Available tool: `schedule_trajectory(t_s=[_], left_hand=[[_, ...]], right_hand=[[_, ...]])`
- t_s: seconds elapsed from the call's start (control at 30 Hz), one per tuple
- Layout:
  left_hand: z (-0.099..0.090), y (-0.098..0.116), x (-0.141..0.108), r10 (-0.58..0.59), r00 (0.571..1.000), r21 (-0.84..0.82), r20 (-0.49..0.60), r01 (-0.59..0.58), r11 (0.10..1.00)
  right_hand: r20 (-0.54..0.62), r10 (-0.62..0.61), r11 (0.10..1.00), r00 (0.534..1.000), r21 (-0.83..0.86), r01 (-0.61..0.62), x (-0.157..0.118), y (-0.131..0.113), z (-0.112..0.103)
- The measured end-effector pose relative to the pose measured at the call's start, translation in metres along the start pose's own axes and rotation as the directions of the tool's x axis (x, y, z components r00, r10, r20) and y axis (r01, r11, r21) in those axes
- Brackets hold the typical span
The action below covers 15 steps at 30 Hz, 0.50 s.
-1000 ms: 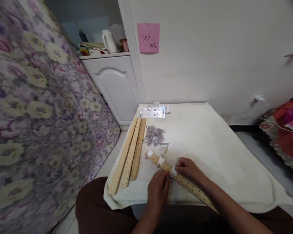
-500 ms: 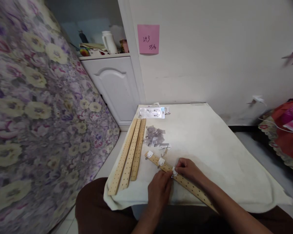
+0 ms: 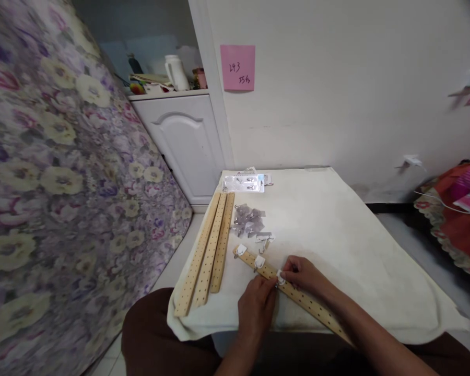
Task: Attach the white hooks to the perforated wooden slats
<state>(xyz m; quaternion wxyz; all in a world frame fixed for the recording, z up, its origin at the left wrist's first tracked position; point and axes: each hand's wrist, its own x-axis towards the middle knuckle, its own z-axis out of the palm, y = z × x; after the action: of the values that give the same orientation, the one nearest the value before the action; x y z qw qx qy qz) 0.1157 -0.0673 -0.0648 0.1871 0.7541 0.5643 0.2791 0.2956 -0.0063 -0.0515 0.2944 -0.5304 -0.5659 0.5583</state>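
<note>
A perforated wooden strip (image 3: 313,307) lies slanted across the near part of the cloth-covered table, its lower end running past the front edge. My right hand (image 3: 303,272) pinches a white tag (image 3: 281,277) on the strip. Just left of it, my left hand (image 3: 257,302) grips the strip's near edge by a small metal hook; the fingertips partly hide the hook. Two more white tags, one at the far end (image 3: 241,250) and a second tag (image 3: 259,261) between, sit along the same strip with small metal hooks.
More perforated wooden strips (image 3: 210,245) lie side by side at the table's left. Beside them is a pile of small plastic bags (image 3: 248,219) with metal hooks. A loose hook piece (image 3: 265,242) lies nearer. Clear packaging (image 3: 241,183) rests at the back, before the wall.
Both hands stay at the same tag on the strip, with only slight finger movement. The whole view has shifted slightly.
</note>
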Motion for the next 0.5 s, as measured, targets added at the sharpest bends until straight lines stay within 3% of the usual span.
schedule_trajectory(t_s=[0.3, 0.5], left_hand=[[0.0014, 0.0001, -0.0002, 0.003, 1.000, 0.007, -0.024, -0.002, 1.000], [0.0015, 0.0013, -0.0001, 0.003, 0.999, 0.008, -0.048, -0.003, 1.000]], right_hand=[[-0.007, -0.027, 1.000, 1.000, 0.001, 0.027, -0.0009, 0.0006, 0.0013], [-0.071, -0.071, 0.992, 0.995, -0.113, 0.063, 0.0001, 0.0048, 0.0014]])
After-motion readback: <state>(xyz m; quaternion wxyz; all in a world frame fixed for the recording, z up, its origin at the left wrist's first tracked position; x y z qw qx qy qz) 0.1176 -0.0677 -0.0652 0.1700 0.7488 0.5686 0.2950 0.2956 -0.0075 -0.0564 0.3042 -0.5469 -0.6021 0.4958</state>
